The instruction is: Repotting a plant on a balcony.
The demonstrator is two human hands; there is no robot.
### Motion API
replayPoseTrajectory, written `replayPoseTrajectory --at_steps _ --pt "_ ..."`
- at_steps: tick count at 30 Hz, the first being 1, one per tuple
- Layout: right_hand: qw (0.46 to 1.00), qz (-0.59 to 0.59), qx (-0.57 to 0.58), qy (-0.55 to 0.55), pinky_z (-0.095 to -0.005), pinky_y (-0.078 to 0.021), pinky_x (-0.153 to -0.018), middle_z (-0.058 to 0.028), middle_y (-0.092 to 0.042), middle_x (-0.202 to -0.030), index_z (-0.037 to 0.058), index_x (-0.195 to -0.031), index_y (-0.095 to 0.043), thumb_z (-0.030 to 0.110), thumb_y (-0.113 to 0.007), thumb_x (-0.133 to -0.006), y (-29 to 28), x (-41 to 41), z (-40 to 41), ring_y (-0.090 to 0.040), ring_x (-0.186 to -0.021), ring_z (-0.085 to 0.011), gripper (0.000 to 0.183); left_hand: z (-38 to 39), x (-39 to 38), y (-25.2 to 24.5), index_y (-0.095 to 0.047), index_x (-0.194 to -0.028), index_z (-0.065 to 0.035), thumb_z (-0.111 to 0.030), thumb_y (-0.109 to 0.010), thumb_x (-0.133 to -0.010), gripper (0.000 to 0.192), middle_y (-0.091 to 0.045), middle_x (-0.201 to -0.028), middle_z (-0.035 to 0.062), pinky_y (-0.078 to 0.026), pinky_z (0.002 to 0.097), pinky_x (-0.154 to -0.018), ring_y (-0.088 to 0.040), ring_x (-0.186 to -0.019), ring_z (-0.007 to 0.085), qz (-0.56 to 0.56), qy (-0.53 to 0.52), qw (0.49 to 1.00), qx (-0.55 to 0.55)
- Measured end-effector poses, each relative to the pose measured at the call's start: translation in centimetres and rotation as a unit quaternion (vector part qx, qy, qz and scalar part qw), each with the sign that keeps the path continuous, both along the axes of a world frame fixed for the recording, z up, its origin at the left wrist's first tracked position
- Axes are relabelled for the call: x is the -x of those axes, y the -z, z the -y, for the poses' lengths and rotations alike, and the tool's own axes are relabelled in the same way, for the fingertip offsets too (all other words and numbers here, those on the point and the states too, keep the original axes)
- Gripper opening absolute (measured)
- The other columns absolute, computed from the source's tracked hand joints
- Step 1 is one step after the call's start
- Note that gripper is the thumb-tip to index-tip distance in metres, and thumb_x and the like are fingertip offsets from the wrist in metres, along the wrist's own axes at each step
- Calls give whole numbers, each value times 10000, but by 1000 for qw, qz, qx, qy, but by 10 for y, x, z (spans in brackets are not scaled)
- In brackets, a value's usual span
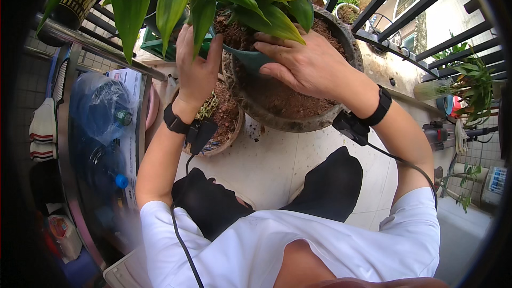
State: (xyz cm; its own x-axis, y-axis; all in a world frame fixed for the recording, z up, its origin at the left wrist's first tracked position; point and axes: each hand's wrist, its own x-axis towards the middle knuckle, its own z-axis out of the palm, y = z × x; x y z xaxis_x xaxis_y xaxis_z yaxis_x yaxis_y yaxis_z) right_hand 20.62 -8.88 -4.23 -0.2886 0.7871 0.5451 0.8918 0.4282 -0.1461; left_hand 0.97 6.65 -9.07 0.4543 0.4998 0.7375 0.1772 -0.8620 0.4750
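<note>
A broad-leaved green plant grows in a green plastic pot, which stands in or over a large soil-filled basin. My right hand lies across the pot's near right rim, its fingertips at the soil beneath the leaves. To the left, my left hand is raised beside the pot with its fingers up and the thumb apart, near a hanging leaf; nothing shows in its palm. Below my left hand is a round planter with reddish soil and a small wilted plant.
A metal-edged rack with large plastic water bottles stands at the left. Black railings run along the top right. A green crate sits behind my left hand. Potted leafy plants stand at the right, past a ledge.
</note>
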Motion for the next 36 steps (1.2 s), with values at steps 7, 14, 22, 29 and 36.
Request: replayPoseTrajectory --at_steps 7,14,22,29,36 --pt "999 -12 -37 18 -440 -495 -916 -156 -650 -1053 -21 -1073 -699 349 -658 -908 10 16 -23 -601 -1056 -353 407 2 -13 1 -546 -1376 -34 -224 -516 -1044 384 -581 -1328 222 -409 388 -1055 -533 -1256 375 -56 36 992 105" --pt "996 -10 -70 49 -430 -497 -910 -133 -654 -1027 -12 -942 -688 366 -670 -885 16 29 -32 -608 -1059 -328 383 -6 -12 -7 -422 -1461 51 -211 -552 -1011 536 -357 -1558 248 -293 365 -1168 -325 -1473 310 -136 90 977 136" --pt "987 -7 -107 115 -449 -442 -1032 -87 -706 -993 55 -934 -724 336 -646 -916 17 -32 11 -630 -1041 -286 292 9 -18 -18 -299 -1501 83 -255 -728 -908 806 -350 -1522 306 -182 423 -1208 -270 -1477 378 -233 23 972 -17" --pt "992 -49 -54 106 -467 -390 -1073 -138 -681 -992 47 -977 -713 347 -597 -948 24 -43 -21 -613 -1056 -325 324 47 -25 -19 -390 -1415 80 -211 -708 -898 673 -456 -1391 296 -314 499 -1118 -435 -1302 452 -99 -24 995 -1" --pt "987 -69 -112 92 -497 -357 -1114 -135 -684 -1023 33 -955 -696 323 -592 -942 28 -36 -21 -623 -1084 -309 308 49 -53 -66 -636 -1280 -92 -108 -679 -816 467 -614 -1283 119 -428 468 -1013 -549 -1224 366 -226 113 925 -284"
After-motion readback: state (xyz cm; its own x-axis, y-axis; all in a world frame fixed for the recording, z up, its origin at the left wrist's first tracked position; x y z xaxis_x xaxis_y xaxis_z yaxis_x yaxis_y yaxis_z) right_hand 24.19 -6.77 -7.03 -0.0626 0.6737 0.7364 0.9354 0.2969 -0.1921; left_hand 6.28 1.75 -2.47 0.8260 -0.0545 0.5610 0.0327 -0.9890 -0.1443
